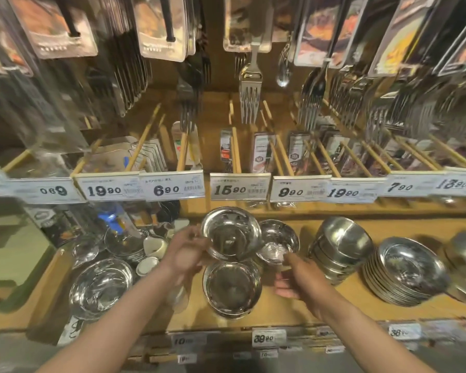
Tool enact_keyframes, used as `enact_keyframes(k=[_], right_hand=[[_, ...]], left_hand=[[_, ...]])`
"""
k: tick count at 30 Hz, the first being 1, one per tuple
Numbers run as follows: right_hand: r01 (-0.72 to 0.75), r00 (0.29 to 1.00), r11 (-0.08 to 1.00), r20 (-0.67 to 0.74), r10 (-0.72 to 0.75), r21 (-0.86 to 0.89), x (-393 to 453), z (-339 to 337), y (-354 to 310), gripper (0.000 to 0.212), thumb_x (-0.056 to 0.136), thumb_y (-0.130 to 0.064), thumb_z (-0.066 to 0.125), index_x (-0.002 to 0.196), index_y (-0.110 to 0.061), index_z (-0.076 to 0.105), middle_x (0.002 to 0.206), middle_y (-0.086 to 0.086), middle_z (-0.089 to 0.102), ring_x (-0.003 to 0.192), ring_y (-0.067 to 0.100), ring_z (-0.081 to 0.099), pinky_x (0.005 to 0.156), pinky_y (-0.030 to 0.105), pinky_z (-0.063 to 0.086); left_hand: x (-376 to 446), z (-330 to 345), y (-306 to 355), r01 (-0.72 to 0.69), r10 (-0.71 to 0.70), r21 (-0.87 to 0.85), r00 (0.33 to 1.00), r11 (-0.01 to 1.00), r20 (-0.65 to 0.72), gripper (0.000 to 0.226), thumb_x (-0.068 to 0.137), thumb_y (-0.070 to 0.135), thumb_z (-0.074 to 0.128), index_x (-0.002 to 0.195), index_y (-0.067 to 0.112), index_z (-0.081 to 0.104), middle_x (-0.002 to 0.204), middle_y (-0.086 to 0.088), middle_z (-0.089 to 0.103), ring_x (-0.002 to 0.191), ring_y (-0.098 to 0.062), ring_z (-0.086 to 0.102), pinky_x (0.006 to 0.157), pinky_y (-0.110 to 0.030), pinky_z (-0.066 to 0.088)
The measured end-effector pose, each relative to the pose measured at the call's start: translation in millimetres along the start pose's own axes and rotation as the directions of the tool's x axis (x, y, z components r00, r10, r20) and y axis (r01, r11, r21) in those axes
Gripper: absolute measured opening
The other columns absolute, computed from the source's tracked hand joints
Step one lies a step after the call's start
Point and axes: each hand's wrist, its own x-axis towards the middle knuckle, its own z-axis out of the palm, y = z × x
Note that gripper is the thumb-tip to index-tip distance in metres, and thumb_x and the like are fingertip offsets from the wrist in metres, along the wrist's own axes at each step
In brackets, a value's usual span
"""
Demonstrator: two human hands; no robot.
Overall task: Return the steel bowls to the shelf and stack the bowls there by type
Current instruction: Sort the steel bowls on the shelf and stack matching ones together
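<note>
Left hand [184,250] grip round a steel bowl [230,232], right hand [296,278] loose, holding nothing — price tags [240,189] "15.90", "9.90".

Hanging cutlery packs [65,30] blurred; lower price tags [269,338] unreadable.

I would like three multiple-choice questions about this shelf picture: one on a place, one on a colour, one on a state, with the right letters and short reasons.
1. Where is the tall stack of deep steel bowls?
A. right of both hands
B. left of both hands
C. on the upper shelf

2. What colour is the shelf board?
A. white
B. light wood
C. black

3. What is the left hand doing?
A. hanging idle
B. pressing a price tag
C. holding a steel bowl

Answers: 1 A, it stands beyond the right hand. 2 B, bare board is tan. 3 C, its fingers grip the bowl's rim.
</note>
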Motion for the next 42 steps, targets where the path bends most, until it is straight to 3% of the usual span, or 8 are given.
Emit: enact_keyframes(k=[4, 8, 13, 20, 25, 29, 37, 42], right_hand=[[-0.051, 0.997, 0.999, -0.054, 0.050, -0.015, 13, -4, 16, 0.019, 0.107, -0.020, 0.046, 0.106, -0.009, 0.061, 0.072, 0.009, 0.076, 0.061, 0.016, 0.074, 0.061, 0.032, 0.063], [-0.087, 0.985, 0.996, -0.149, 0.089, 0.021, 39, 6, 26, 0.014, 0.105, -0.019, 0.052, 0.109, -0.008, 0.060, 0.104, 0.020, 0.072, 0.075, 0.026, 0.073, 0.052, 0.027, 0.056], [-0.134, 0.951, 0.991, -0.278, 0.137, 0.030, 68, 11, 30, 0.025, 0.102, -0.017, 0.056, 0.097, 0.006, 0.064, 0.080, 0.016, 0.071, 0.051, 0.018, 0.064, 0.043, 0.024, 0.052], [-0.125, 0.916, 0.989, -0.375, 0.144, 0.075, 80, 13, 28, 0.013, 0.099, -0.005, 0.057, 0.095, 0.004, 0.065, 0.076, 0.017, 0.073, 0.061, 0.025, 0.068, 0.057, 0.030, 0.056], [-0.111, 0.924, 0.977, -0.342, 0.169, 0.185, 63, 14, 26, 0.018, 0.100, -0.006, 0.057, 0.085, 0.003, 0.062, 0.058, 0.008, 0.072, 0.052, 0.019, 0.068, 0.048, 0.024, 0.058], [-0.080, 0.945, 0.959, -0.286, 0.160, 0.272, 42, 10, 26, 0.016, 0.099, -0.001, 0.054, 0.090, 0.010, 0.061, 0.057, 0.012, 0.071, 0.044, 0.018, 0.068, 0.040, 0.021, 0.055], [0.004, 0.990, 0.988, -0.141, 0.018, 0.155, 5, 4, 18, 0.016, 0.095, 0.002, 0.057, 0.109, 0.007, 0.062, 0.087, 0.019, 0.072, 0.063, 0.018, 0.071, 0.052, 0.022, 0.060], [-0.014, 1.000, 1.000, -0.022, 0.014, -0.026, 1, 19, 14, 0.015, 0.092, -0.003, 0.067, 0.105, -0.008, 0.064, 0.078, 0.011, 0.078, 0.075, 0.026, 0.077, 0.062, 0.030, 0.064]], left_hand=[[0, -27, 2, 0.041, -0.034, 0.033, 0.983, 0.999, -0.182, 0.021, 0.093, -0.001, 0.066, 0.113, 0.006, 0.061, 0.091, -0.022, 0.076, 0.077, -0.033, 0.077, 0.063, -0.035, 0.065], [-13, -44, 3, 0.034, -0.035, -0.006, 0.968, 0.999, -0.248, 0.020, 0.093, -0.006, 0.062, 0.111, 0.004, 0.063, 0.097, -0.027, 0.074, 0.071, -0.030, 0.077, 0.057, -0.030, 0.063], [-28, -56, 3, 0.039, -0.038, 0.001, 0.963, 0.999, -0.268, 0.017, 0.096, -0.005, 0.059, 0.105, 0.008, 0.065, 0.102, -0.023, 0.074, 0.075, -0.027, 0.076, 0.057, -0.027, 0.062], [-33, -58, 8, 0.037, -0.044, -0.032, 0.965, 0.999, -0.257, 0.016, 0.096, -0.007, 0.056, 0.108, 0.000, 0.062, 0.107, -0.023, 0.072, 0.094, -0.035, 0.074, 0.062, -0.028, 0.064], [-21, -52, 7, 0.040, -0.046, -0.027, 0.964, 0.999, -0.263, 0.017, 0.094, -0.006, 0.059, 0.107, 0.004, 0.063, 0.102, -0.024, 0.074, 0.090, -0.037, 0.076, 0.065, -0.033, 0.065], [-10, -42, 5, 0.045, -0.054, -0.049, 0.977, 0.998, -0.206, 0.018, 0.094, -0.003, 0.061, 0.110, 0.004, 0.061, 0.090, -0.020, 0.078, 0.086, -0.039, 0.076, 0.077, -0.048, 0.064], [-9, -25, 14, 0.012, -0.016, -0.032, 0.990, 0.999, -0.143, 0.027, 0.094, 0.000, 0.064, 0.120, -0.002, 0.059, 0.094, -0.026, 0.075, 0.067, -0.029, 0.075, 0.045, -0.020, 0.056], [-12, -33, 12, -0.003, -0.004, -0.042, 0.986, 0.999, -0.168, 0.023, 0.093, -0.001, 0.062, 0.116, 0.002, 0.062, 0.097, -0.022, 0.076, 0.083, -0.035, 0.077, 0.074, -0.039, 0.064]])
